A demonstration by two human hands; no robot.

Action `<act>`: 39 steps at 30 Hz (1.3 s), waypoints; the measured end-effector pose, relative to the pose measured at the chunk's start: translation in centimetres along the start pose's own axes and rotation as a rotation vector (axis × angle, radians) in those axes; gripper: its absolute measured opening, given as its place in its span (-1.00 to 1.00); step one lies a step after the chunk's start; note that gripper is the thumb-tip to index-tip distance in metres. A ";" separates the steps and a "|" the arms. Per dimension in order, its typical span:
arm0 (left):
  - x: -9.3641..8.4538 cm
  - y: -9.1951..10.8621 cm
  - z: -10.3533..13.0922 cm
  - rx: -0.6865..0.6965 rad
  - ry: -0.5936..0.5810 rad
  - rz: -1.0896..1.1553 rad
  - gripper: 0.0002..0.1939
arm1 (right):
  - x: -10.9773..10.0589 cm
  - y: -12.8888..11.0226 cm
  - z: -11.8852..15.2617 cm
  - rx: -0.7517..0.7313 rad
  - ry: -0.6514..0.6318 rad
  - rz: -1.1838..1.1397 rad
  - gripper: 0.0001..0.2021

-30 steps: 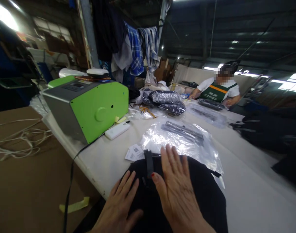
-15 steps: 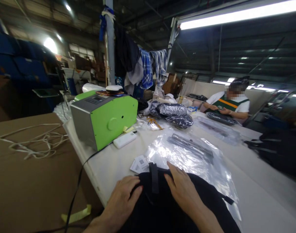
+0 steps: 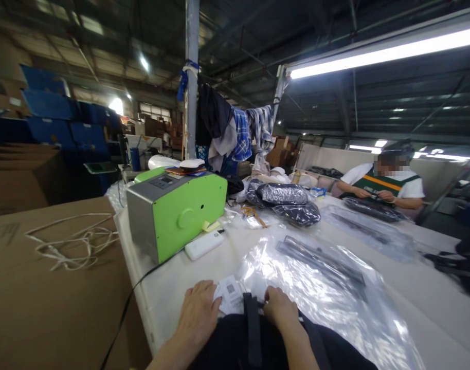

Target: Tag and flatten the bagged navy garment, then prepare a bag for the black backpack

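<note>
- The white table point(image 3: 412, 288) spreads out ahead of both hands and off to their right.
- A green and grey machine point(image 3: 177, 213) stands well ahead of the left hand, to its left, with a black cable point(image 3: 134, 293) running down from it past that hand.
- A clear plastic bag point(image 3: 327, 288) lies flat just ahead of the right hand and stretches away to its right.
- The black garment point(image 3: 235, 344) lies at the near table edge under both hands, its black strap point(image 3: 252, 329) running between them.
- The left hand point(image 3: 198, 316) rests palm down on the garment's top edge, fingers curled together over the fabric.
- The right hand point(image 3: 279, 308) presses on the same edge beside the strap, fingers bent down; whether it pinches the cloth I cannot tell.
- White paper tags point(image 3: 229, 295) lie between the two hands, touching the left fingertips.
- A white power bank point(image 3: 204, 244) sits ahead of the left hand, near the machine.
</note>
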State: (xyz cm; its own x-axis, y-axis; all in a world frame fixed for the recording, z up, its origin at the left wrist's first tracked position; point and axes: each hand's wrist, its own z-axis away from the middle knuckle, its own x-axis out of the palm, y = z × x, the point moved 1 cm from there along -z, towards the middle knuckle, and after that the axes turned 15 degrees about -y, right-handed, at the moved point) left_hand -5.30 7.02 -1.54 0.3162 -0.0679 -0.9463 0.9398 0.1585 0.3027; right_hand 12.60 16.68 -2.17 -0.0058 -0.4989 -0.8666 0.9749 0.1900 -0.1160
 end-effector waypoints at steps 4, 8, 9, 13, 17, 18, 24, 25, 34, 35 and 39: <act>-0.1 1.2 -3.4 0.004 -0.178 0.026 -0.46 | -0.2 0.1 -0.1 -0.010 -0.016 0.008 -0.82; 0.0 1.3 -6.3 -0.014 -0.289 0.020 -0.20 | -0.4 0.0 -0.2 -0.073 -0.060 0.030 -0.83; 0.0 1.2 -6.7 -0.027 -0.306 0.013 -0.20 | -0.4 0.0 -0.2 -0.093 -0.062 0.033 -0.84; -0.2 1.1 -7.5 -0.088 -0.369 0.005 -0.17 | -0.2 -0.2 0.3 -0.142 -0.003 0.045 -0.86; -0.3 1.0 -7.7 -0.151 -0.445 0.055 -0.09 | -0.1 -0.3 1.0 -0.140 0.133 0.014 -0.85; -0.3 0.9 -7.7 -0.162 -0.457 0.074 -0.10 | -0.1 -0.3 1.1 -0.124 0.165 -0.007 -0.84; 0.2 -0.7 -6.9 -0.147 -0.477 0.223 -0.62 | -0.6 -0.2 1.7 -0.029 0.331 -0.155 -0.82; 0.4 -0.9 -6.7 -0.138 -0.471 0.259 -0.70 | -0.6 -0.2 1.7 -0.028 0.354 -0.175 -0.83; -2.6 -1.2 -4.2 -0.022 -0.164 0.468 -0.84 | 0.1 0.4 0.8 -0.092 0.487 -0.261 -0.75; -3.7 -1.2 -3.6 -0.002 -0.113 0.454 -0.85 | 0.2 0.5 0.6 -0.105 0.497 -0.263 -0.73; -6.5 -0.1 0.1 0.227 0.148 0.261 -0.91 | 0.5 0.6 0.3 -0.147 0.494 -0.275 -0.69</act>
State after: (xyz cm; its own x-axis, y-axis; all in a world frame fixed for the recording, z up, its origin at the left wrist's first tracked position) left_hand -7.39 7.32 4.63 0.5420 0.0912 -0.8354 0.8403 -0.0717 0.5373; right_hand 13.25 16.30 -2.51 -0.3915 -0.1000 -0.9147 0.8822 0.2419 -0.4040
